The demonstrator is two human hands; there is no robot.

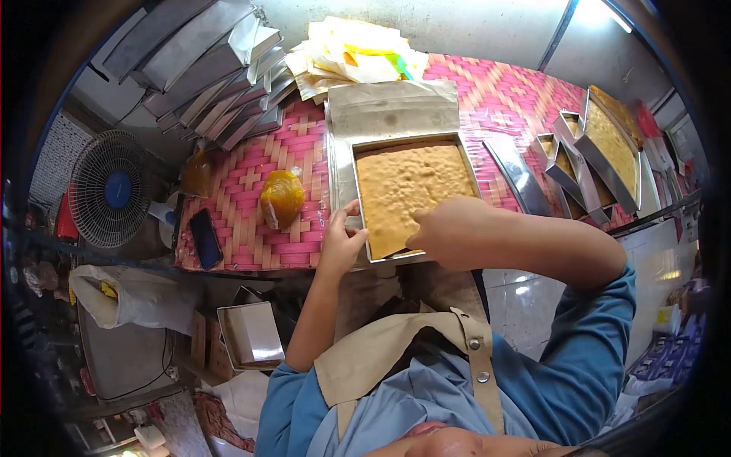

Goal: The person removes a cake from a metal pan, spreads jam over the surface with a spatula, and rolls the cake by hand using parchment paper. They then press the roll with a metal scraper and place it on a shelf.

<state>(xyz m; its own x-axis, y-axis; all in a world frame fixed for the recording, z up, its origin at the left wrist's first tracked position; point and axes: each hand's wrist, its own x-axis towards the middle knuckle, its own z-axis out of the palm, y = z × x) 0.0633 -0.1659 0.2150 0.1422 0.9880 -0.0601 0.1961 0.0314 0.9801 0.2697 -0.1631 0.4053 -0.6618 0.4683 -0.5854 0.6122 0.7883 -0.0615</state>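
Observation:
A square metal pan (470, 161) holds a flat golden-brown cake (415, 179) with a bumpy top. It rests near the table's front edge, partly on a sheet of paper (392, 110). My left hand (344, 238) grips the pan's left rim near its front corner, with the thumb on the edge. Over the front right part of the cake, my right hand (445, 232) touches the surface with its fingers curled; what they hold, if anything, is hidden.
Stacked metal pans (228, 76) and papers (354, 53) stand at the back left. A yellow-filled bag (282, 199) and a phone (205, 238) lie left. A metal strip (518, 174) and filled pans (609, 148) are right. A fan (114, 189) stands far left.

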